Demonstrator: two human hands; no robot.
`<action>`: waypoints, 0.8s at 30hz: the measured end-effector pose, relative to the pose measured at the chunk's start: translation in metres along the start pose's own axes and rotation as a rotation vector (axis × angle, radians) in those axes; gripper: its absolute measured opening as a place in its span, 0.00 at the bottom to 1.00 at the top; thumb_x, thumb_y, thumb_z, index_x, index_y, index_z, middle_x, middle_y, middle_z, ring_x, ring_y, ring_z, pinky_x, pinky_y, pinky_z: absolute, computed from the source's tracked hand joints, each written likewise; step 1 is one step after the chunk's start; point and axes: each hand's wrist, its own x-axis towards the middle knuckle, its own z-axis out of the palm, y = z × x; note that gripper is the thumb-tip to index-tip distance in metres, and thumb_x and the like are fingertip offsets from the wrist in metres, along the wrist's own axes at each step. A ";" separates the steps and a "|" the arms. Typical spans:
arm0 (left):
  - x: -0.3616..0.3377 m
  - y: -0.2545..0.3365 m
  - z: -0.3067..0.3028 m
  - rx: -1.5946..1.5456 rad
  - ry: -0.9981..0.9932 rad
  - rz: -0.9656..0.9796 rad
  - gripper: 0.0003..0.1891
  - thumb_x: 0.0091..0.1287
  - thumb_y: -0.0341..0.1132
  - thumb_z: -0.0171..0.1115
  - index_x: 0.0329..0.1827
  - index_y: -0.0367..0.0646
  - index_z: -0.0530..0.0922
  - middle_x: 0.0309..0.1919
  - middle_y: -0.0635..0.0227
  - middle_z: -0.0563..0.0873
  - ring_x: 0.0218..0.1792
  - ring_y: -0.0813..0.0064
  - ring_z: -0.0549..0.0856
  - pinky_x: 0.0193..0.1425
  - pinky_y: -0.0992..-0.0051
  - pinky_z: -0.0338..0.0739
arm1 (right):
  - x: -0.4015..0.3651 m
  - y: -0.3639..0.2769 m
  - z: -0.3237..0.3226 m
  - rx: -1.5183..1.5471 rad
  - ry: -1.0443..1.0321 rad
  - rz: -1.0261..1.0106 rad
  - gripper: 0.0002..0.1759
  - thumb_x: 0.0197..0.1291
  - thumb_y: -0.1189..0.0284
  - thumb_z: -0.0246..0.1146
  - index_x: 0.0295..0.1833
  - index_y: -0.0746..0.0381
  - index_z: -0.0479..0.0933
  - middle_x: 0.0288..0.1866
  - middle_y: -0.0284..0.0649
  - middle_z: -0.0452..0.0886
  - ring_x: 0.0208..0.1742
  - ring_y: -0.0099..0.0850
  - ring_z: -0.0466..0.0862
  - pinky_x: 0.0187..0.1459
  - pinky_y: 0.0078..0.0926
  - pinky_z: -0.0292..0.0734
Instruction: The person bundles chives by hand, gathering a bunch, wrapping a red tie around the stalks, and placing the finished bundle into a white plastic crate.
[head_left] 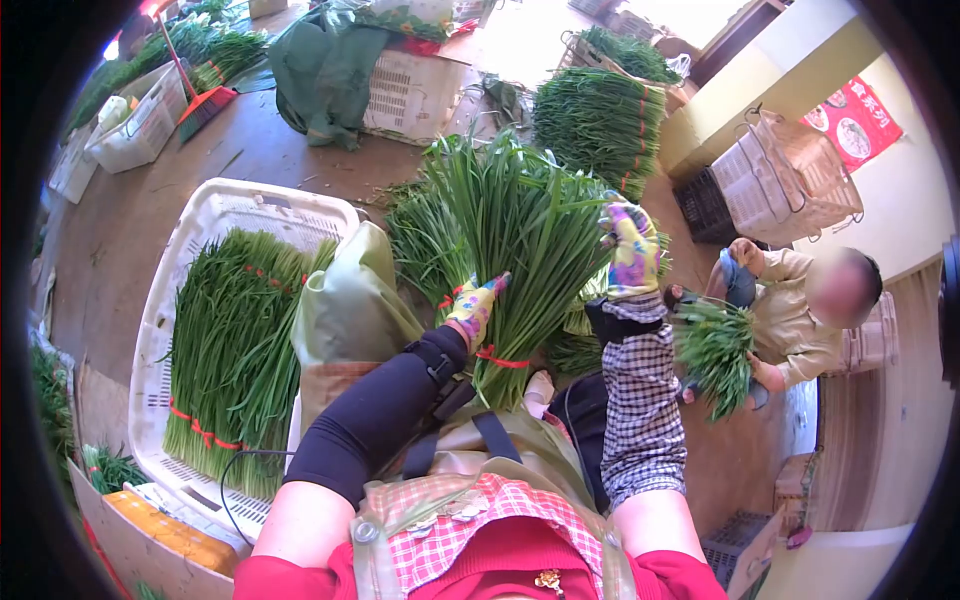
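Note:
A large bunch of garlic chives (525, 235) stands in front of me, leaves fanned upward, with a red tie round its lower stalks. My left hand (478, 308), in a flowered glove, is closed against the left side of the bunch above the tie. At the right edge of the leaves is my right hand (633, 250), also gloved, its fingers bent in on the leaf ends; the fingertips are partly hidden. More chives (425, 235) lie behind and left of the bunch. To my left, a white plastic crate (150, 330) holds tied chives (235, 340).
A tall stack of tied chives (600, 125) stands at the back. On the right, a person (800, 310) holds another green bunch (715, 350). Stacked baskets (785, 175) stand by the wall. A red broom (205, 108) and white crates (140, 125) are far left.

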 end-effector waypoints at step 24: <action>-0.013 0.047 0.007 -0.291 -0.107 -0.177 0.28 0.65 0.56 0.51 0.57 0.41 0.72 0.53 0.58 0.79 0.50 0.58 0.80 0.62 0.55 0.66 | -0.082 0.059 -0.076 -1.030 -0.292 0.106 0.47 0.47 0.70 0.70 0.71 0.58 0.52 0.67 0.50 0.63 0.67 0.42 0.65 0.65 0.34 0.60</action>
